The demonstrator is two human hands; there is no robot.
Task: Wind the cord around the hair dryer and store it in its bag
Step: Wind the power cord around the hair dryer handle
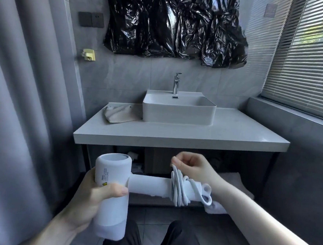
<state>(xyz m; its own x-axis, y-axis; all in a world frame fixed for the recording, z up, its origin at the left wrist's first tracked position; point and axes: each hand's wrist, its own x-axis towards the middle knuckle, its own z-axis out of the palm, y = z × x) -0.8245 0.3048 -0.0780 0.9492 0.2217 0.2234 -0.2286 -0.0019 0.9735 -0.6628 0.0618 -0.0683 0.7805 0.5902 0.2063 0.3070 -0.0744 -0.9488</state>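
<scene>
A white hair dryer (112,178) is held in front of me, below the counter's front edge, its barrel upright and its handle pointing right. My left hand (92,196) grips the barrel. Several loops of white cord (179,188) are wound around the far end of the handle. My right hand (190,168) pinches the cord just above those loops. The white plug (207,194) sticks out past the handle's end. A beige cloth bag (119,113) lies flat on the counter, left of the sink.
The grey counter (232,135) carries a white basin (178,110) with a chrome tap (176,83). Black plastic sheeting (173,23) covers the wall above. A curtain hangs at left, window blinds at right. My dark trouser legs show at the bottom.
</scene>
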